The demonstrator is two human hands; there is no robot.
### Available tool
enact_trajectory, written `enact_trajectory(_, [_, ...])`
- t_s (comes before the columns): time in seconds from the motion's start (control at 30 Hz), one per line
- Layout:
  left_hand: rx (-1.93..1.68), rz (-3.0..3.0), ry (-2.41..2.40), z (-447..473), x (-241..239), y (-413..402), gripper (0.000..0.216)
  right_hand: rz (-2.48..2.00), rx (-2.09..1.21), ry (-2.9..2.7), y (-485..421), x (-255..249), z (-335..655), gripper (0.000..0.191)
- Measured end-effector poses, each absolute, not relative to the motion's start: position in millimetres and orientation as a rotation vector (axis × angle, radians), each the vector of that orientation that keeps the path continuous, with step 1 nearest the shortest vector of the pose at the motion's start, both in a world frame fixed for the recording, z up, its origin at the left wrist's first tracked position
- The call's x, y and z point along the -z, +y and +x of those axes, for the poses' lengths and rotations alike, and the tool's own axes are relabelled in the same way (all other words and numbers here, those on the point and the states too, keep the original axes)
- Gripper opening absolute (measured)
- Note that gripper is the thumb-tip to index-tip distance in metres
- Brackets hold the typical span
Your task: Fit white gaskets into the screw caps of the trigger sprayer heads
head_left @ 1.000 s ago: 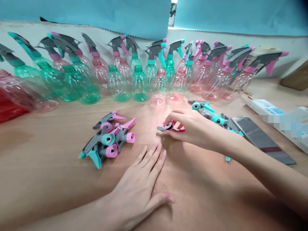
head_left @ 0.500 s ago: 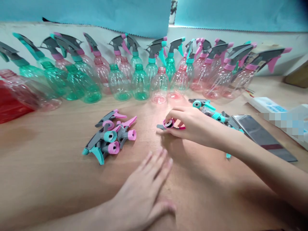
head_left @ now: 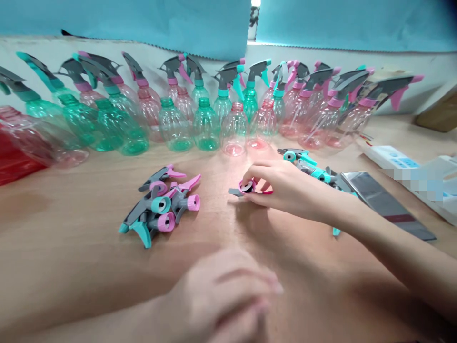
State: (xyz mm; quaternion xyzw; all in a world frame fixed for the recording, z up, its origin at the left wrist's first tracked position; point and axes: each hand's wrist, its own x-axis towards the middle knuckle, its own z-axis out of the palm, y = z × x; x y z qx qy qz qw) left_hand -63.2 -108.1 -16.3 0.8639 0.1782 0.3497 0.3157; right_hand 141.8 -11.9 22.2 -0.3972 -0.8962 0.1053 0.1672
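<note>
My right hand (head_left: pixel 282 188) is closed around a grey-and-pink trigger spray head (head_left: pixel 247 186) just above the table. Its pink collar faces me, with a white and dark round insert showing in the opening. My left hand (head_left: pixel 228 290), blurred by motion, is low in front with its fingers curled together; anything inside them is hidden. To the left lies a pile of loose spray heads (head_left: pixel 162 205) with pink and turquoise collars. More turquoise spray heads (head_left: pixel 310 166) lie beyond my right hand, partly covered by it.
Along the back stand several green and pink clear bottles (head_left: pixel 234 131), some with spray heads fitted, others with bare necks. A phone (head_left: pixel 385 205) and a white power strip (head_left: pixel 400 166) lie at the right. A red bag (head_left: pixel 17 157) is at the far left.
My left hand has gone from flat with spread fingers to curled, and has drawn closer to me. My right hand keeps its hold on the spray head almost unmoved.
</note>
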Motion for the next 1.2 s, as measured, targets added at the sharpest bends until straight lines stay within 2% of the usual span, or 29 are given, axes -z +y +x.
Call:
enact_trajectory(0.13, [-1.137,2.199,1.146,-66.8,16.0,-67.4,0.016,-1.146,-0.379,-2.526,-11.4,-23.3,143.2,0.008])
enact_trajectory(0.2, [-1.085,2.194,1.355,-65.8,19.3,-56.2,0.033,-1.156,-0.482,-2.506,-13.5,-26.2,142.6,0.01])
enact_trajectory(0.3, [-0.945,2.24,1.39,-61.9,26.2,-50.2,0.056,-1.142,-0.684,-2.461,-19.1,-32.1,139.2,0.012])
enact_trajectory(0.53, [-0.984,2.314,1.249,-62.1,33.0,-52.4,0.024,-1.085,-1.092,-2.335,-27.2,-38.1,133.1,0.022])
enact_trajectory(0.9, [-1.034,2.281,1.219,-65.4,36.0,-51.4,0.024,-1.018,-0.929,-2.486,-25.4,-47.1,142.4,0.029])
enact_trajectory(1.2, [-1.029,2.279,1.146,-65.1,31.4,-51.1,0.025,-1.097,-0.836,-2.456,-23.1,-48.8,142.4,0.012])
